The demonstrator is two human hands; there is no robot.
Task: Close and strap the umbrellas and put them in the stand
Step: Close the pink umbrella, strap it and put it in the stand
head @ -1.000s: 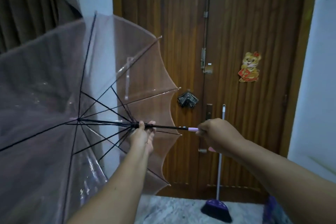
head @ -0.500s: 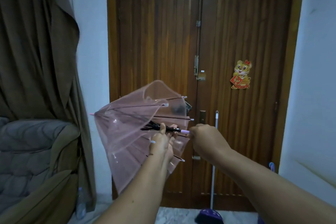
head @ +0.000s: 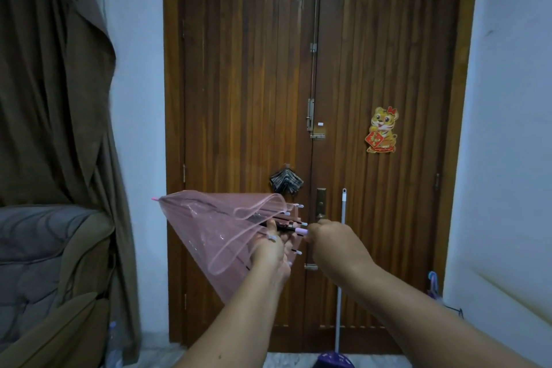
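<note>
Pink clear umbrella (head: 215,227), half collapsed

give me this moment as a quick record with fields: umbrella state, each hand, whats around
umbrella: pink see-through umbrella, canopy folded down, loose, held level, tip to the left
strap: none seen fastened
left hand: left hand grips the shaft among the ribs
right hand: right hand grips the handle end
backdrop: wooden door, tiger sticker
nearby: broom leaning on the door, sofa, curtain
stand: not clearly seen
</note>
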